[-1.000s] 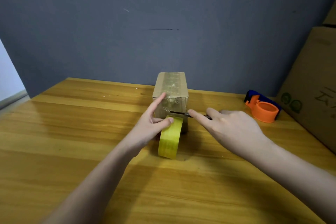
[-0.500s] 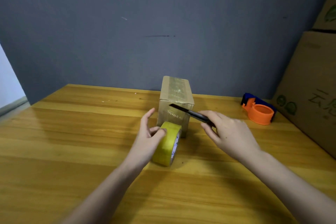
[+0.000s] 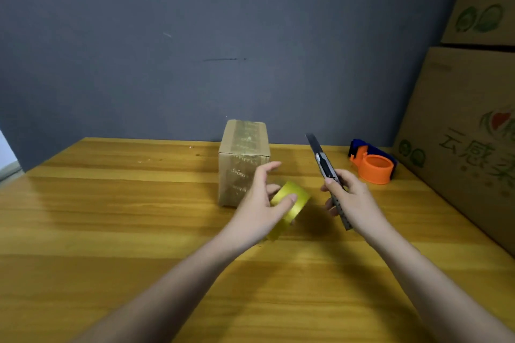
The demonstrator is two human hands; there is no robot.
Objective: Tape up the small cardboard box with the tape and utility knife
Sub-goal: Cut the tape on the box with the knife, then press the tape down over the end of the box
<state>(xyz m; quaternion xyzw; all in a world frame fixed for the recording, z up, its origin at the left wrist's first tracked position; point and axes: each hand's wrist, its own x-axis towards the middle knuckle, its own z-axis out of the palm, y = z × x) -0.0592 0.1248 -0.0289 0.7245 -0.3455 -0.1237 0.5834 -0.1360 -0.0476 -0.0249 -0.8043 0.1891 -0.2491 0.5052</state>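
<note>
Head view — two hands, one box.

Taped cardboard box upright; yellow tape roll beside; utility knife raised

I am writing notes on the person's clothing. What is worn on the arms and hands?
Nothing that shows. Both forearms are bare up to the picture's lower edge: no sleeves, gloves, watch or rings are visible on the left hand or the right hand. The fingers have short, unpainted nails.
</note>
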